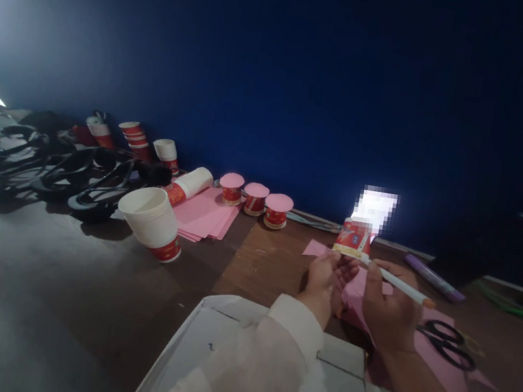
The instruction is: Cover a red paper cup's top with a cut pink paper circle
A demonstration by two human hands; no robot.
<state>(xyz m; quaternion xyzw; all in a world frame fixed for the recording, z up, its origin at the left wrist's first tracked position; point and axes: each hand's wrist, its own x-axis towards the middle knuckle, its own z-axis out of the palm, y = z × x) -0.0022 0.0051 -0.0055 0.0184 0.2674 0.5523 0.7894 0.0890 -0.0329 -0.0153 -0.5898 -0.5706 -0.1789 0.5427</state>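
My left hand point(326, 279) is palm up with its fingers curled at the lower edge of a red paper cup point(354, 237), apparently gripping it; the fingertips are partly hidden. The cup has a gold band along its lower edge. Between the fingers of my right hand point(391, 307) is a slim white pencil point(405, 287) with an orange-brown end pointing right. Its other end meets the cup's lower edge. Under both hands lie pieces of pink paper point(358, 297). Black-handled scissors point(449, 345) rest just right of my right hand.
Three short red cups topped with pink discs point(279, 202) line the wall. Pink sheets point(206, 217), stacked paper cups point(147, 218) and black strapped gear point(90, 187) lie left. A bright screen point(373, 209) stands behind the cup; a purple tube point(433, 277) lies right. A white box point(222, 328) is nearest.
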